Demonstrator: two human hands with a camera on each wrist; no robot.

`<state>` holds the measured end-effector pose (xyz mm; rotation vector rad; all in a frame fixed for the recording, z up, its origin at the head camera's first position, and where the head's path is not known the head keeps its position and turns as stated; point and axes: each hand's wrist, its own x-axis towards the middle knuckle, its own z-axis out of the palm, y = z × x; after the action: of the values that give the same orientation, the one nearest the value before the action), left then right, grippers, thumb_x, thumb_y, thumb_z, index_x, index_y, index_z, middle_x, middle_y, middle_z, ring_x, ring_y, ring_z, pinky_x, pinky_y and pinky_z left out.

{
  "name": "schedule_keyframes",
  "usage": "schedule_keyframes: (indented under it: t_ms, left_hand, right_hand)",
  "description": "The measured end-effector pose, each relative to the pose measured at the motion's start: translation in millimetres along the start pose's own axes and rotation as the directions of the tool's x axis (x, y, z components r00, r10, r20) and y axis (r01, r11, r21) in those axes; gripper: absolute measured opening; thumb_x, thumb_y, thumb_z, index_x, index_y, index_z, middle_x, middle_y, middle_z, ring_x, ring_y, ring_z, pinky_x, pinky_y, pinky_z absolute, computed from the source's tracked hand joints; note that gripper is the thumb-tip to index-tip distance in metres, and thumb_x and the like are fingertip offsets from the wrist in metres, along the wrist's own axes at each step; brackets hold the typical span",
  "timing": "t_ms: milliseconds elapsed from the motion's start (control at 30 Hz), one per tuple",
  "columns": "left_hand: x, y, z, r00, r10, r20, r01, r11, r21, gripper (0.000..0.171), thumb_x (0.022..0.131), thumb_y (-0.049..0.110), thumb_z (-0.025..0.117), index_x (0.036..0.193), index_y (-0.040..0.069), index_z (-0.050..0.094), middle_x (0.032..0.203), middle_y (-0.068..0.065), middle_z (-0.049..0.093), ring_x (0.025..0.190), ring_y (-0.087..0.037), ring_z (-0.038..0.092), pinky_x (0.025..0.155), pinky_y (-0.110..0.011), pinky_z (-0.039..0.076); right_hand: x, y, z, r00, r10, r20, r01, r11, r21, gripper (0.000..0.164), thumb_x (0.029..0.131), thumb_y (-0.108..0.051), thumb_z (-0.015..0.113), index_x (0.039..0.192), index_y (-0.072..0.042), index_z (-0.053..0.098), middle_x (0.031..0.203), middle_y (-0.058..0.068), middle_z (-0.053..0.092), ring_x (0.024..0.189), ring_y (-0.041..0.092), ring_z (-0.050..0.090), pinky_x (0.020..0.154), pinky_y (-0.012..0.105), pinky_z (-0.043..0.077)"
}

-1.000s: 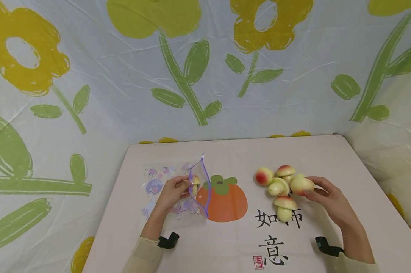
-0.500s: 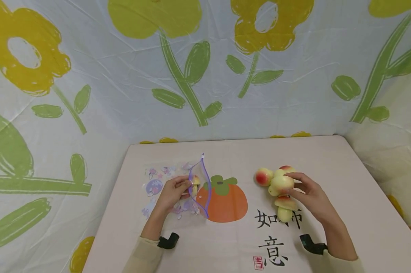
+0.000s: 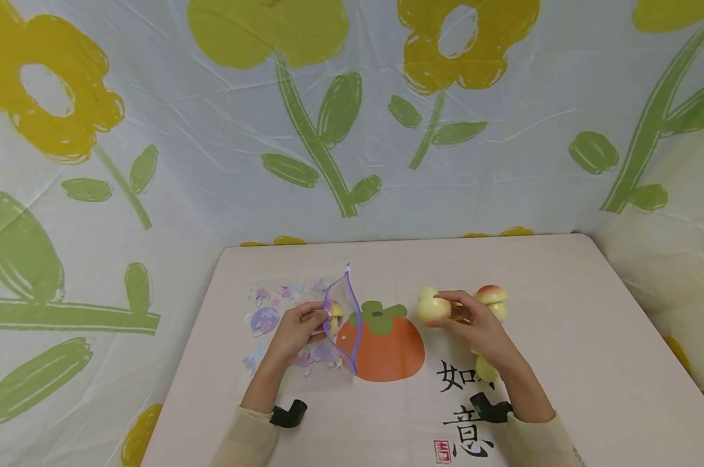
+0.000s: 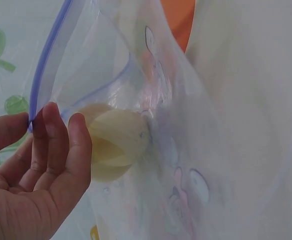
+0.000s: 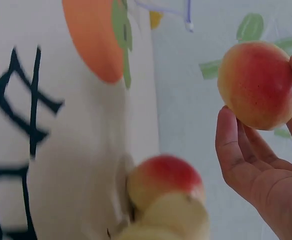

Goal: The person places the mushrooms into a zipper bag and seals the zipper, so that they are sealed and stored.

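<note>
My left hand (image 3: 296, 329) pinches the rim of a clear zip bag (image 3: 264, 321) with a purple edge; its mouth gapes to the right. Just inside that mouth lies a toy mushroom (image 3: 335, 310), and its pale form (image 4: 118, 137) shows through the film in the left wrist view. Raised over the table, my right hand (image 3: 479, 329) holds another toy mushroom (image 3: 432, 312) by its cap, right of the bag mouth. The red and yellow cap (image 5: 256, 85) faces the right wrist camera. The right hand partly hides the mushrooms beneath it.
More toy mushrooms rest on the pale table at right: one with a red cap (image 3: 492, 296), and one stem (image 3: 487, 370) showing below the wrist. The tablecloth bears a printed orange persimmon (image 3: 383, 350) and black characters. A flowered curtain (image 3: 352, 143) stands behind the table.
My right hand has carried its mushroom left, from the right side of the pile, across it and towards the bag. The left hand and the bag have stayed in place.
</note>
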<state>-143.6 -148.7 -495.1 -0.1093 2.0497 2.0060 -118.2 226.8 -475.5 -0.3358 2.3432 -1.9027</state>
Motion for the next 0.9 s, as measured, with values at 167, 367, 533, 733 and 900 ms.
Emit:
schedule_keyframes:
  t_ms: [167, 367, 533, 733, 900]
  left_hand:
    - [0.0, -2.8, -1.9, 1.000, -0.003, -0.012, 0.003, 1.000, -0.003, 0.032, 0.099, 0.007, 0.064, 0.129, -0.004, 0.062, 0.104, -0.014, 0.071, 0.089, -0.021, 0.068, 0.085, -0.048, 0.057]
    - [2.0, -4.6, -2.0, 1.000, -0.005, -0.006, 0.005, 1.000, 0.004, 0.032, 0.099, 0.009, 0.064, 0.129, -0.003, 0.063, 0.105, -0.015, 0.071, 0.089, -0.022, 0.068, 0.085, -0.047, 0.058]
    - [2.0, -5.1, -1.4, 1.000, -0.004, -0.014, 0.004, 1.000, 0.007, 0.032, 0.099, 0.008, 0.064, 0.128, -0.003, 0.063, 0.105, -0.015, 0.071, 0.088, -0.021, 0.068, 0.083, -0.046, 0.058]
    - [1.2, -4.5, -0.8, 1.000, -0.003, -0.006, 0.003, 1.000, 0.014, 0.034, 0.099, 0.010, 0.064, 0.130, -0.003, 0.062, 0.110, -0.018, 0.070, 0.093, -0.022, 0.069, 0.083, -0.044, 0.058]
    - [1.7, -4.4, 0.0, 1.000, 0.006, -0.004, -0.006, 1.000, 0.030, 0.034, 0.099, 0.010, 0.064, 0.129, -0.005, 0.062, 0.111, -0.021, 0.069, 0.094, -0.024, 0.069, 0.082, -0.044, 0.059]
  right_hand:
    - [17.1, 2.5, 26.5, 0.994, -0.044, 0.096, 0.036, 0.995, 0.088, 0.045, 0.092, -0.008, 0.074, 0.134, -0.005, 0.057, 0.132, 0.017, 0.055, 0.108, 0.027, 0.062, 0.085, 0.032, 0.056]
    - [32.8, 5.1, 53.5, 0.987, 0.002, 0.160, -0.020, 0.994, 0.109, 0.043, 0.092, -0.015, 0.075, 0.132, -0.012, 0.060, 0.136, 0.012, 0.054, 0.112, 0.038, 0.057, 0.088, 0.035, 0.055]
    - [43.5, 6.2, 72.3, 0.983, 0.009, 0.184, -0.028, 0.994, 0.101, 0.042, 0.092, -0.017, 0.076, 0.131, -0.013, 0.060, 0.137, 0.011, 0.055, 0.115, 0.037, 0.058, 0.089, 0.037, 0.054]
    - [57.1, 14.8, 94.8, 0.977, 0.008, 0.215, -0.026, 0.996, 0.083, 0.041, 0.092, -0.012, 0.075, 0.130, -0.010, 0.060, 0.139, 0.011, 0.055, 0.115, 0.034, 0.059, 0.094, 0.043, 0.051]
    - [64.4, 18.8, 111.9, 0.972, 0.008, 0.236, -0.032, 0.995, 0.096, 0.043, 0.092, -0.008, 0.074, 0.132, -0.005, 0.059, 0.138, 0.015, 0.054, 0.116, 0.039, 0.058, 0.097, 0.051, 0.049]
